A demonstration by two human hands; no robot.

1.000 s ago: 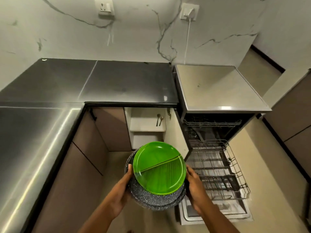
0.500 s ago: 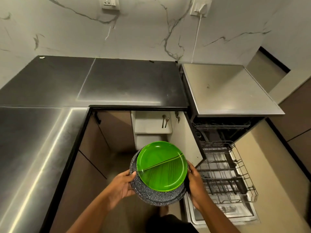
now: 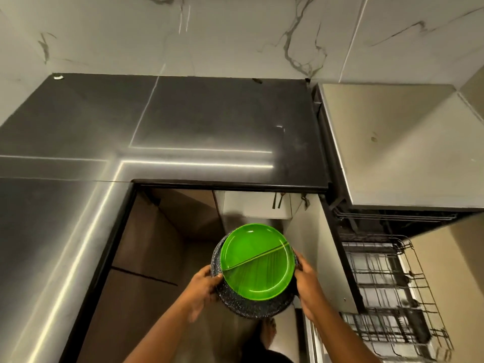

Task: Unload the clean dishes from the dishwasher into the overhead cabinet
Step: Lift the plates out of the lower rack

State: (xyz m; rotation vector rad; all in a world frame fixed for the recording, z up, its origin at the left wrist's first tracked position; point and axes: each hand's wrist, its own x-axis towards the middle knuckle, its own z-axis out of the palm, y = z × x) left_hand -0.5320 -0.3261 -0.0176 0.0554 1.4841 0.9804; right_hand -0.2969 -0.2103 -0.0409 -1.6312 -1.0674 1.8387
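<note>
Wall (image 3: 235,35): pale marble with grey veins, filling the 12 o'clock part of the view.
Counter (image 3: 183,121): dark, L-shaped, glossy, running from 9 o'clock up to 12 o'clock.
Dishwasher (image 3: 392,142): at 3 o'clock, just beside the counter's right end, its flat top pale.
Lower rack (image 3: 387,292): black wire, pulled out at 4 o'clock.
Speckled plate (image 3: 251,306): dark grey, at 6 o'clock, level, held in the air in front of the counter edge.
Green plate (image 3: 256,260): round, divided by a ridge, lying on the speckled plate.
Left hand (image 3: 205,285): fingers clasped on the stack's rim at its 8 o'clock side.
Right hand (image 3: 307,280): fingers clasped on the rim at its 3 o'clock side.
</note>
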